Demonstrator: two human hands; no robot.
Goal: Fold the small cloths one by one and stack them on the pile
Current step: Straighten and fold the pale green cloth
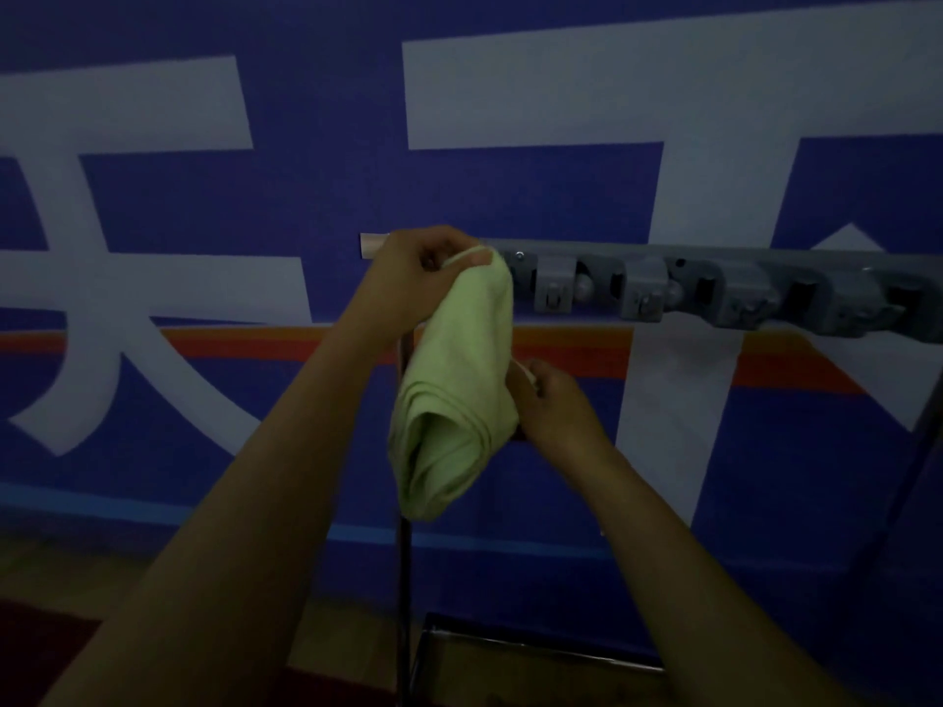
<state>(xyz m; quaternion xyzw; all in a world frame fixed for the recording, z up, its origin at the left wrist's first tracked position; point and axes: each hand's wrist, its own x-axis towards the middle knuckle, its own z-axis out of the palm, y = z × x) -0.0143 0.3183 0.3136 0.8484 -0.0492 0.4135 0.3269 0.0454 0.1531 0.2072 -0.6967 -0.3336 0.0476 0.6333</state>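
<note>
Early in the work, by the look of it: one pale green cloth (pixel 454 380) held up in the air in front of a blue wall banner (pixel 306 196), not yet flat, not yet folded properly, hanging in a loose roll with an open tube at its lower end. Left hand (pixel 423 278) closed on the top corner of the cloth, at about 12 o'clock of the fabric, just beside the left end of a grey wall rack with clips (pixel 714 288). Right hand (pixel 551 405) at about 3 o'clock of the cloth, fingers pinched together on a side edge or a small whitish tag, hard to say which. No pile in view anywhere, so impossible to count finished cloths or to judge how many remain; probably still to come for this cloth: spreading, folding, then carrying to the pile. Very dim light, so colours and textures uncertain. A thin dark pole (pixel 404 604) running down behind the cloth at 6 o'clock, its top hidden by the fabric. At the bottom edge, a dark frame or box (pixel 510 650), cut off and too dark to identify. Rack cut off at the right border.
</note>
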